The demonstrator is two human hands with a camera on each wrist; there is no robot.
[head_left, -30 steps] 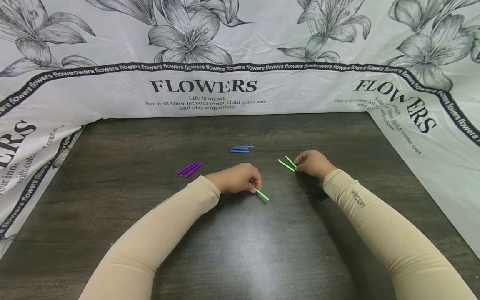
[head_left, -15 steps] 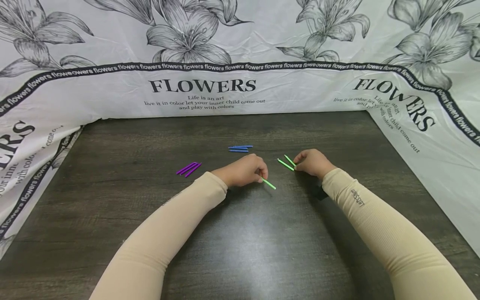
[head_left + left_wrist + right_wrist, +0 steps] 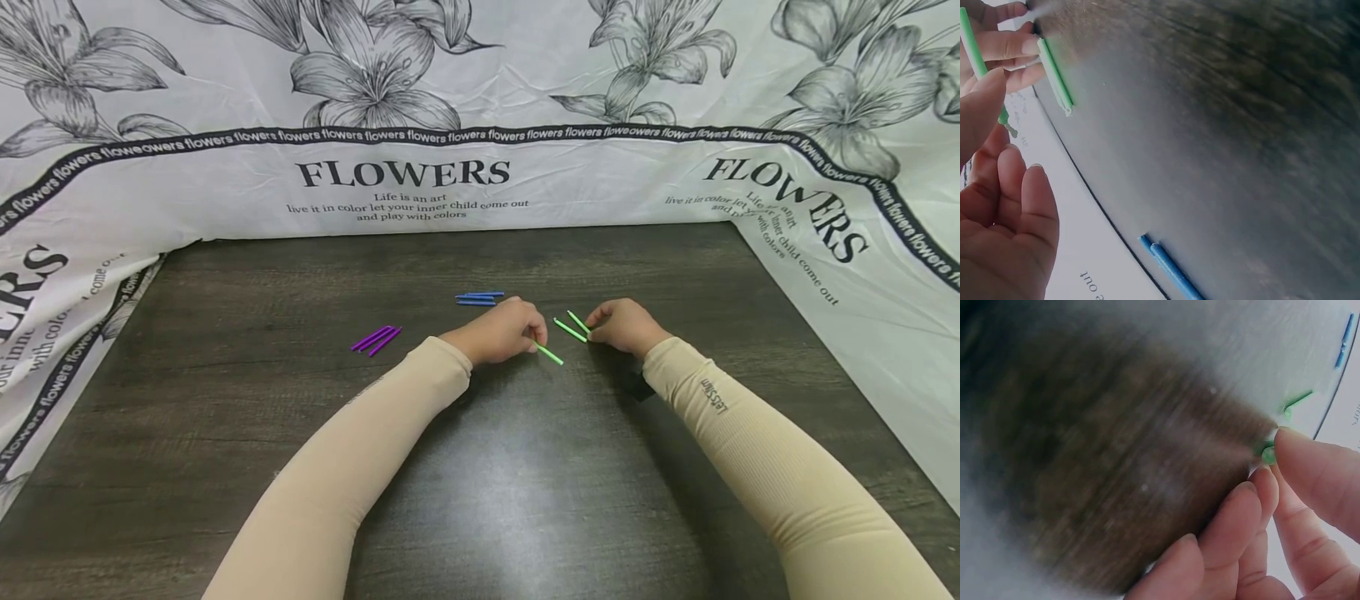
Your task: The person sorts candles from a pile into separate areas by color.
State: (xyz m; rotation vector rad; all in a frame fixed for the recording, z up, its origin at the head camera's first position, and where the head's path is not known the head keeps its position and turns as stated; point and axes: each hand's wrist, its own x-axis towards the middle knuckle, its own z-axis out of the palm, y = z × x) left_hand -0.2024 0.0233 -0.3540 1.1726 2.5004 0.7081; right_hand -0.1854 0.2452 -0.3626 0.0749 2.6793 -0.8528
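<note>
My left hand point(image 3: 510, 331) pinches a thin green candle point(image 3: 550, 354) near one end, its other end pointing down to the right. In the left wrist view this candle point(image 3: 972, 40) lies between thumb and finger, its wick showing. Across from it, my right hand point(image 3: 626, 327) pinches the near end of a second green candle point(image 3: 578, 322), which lies at the table. Just left of that one is a third green candle point(image 3: 570, 330), roughly parallel. In the right wrist view the thumb and finger cover most of the held candle point(image 3: 1269, 454).
Several blue candles point(image 3: 476, 302) lie close together behind my left hand. Farther left, purple candles point(image 3: 384, 341) lie side by side on the dark wooden table point(image 3: 247, 333). A white flower-printed cloth point(image 3: 585, 183) borders the table at the back and sides.
My left hand has moved right and farther away from me, carrying its green candle closer to the other two. The right hand stays in place, still pinching its candle.
</note>
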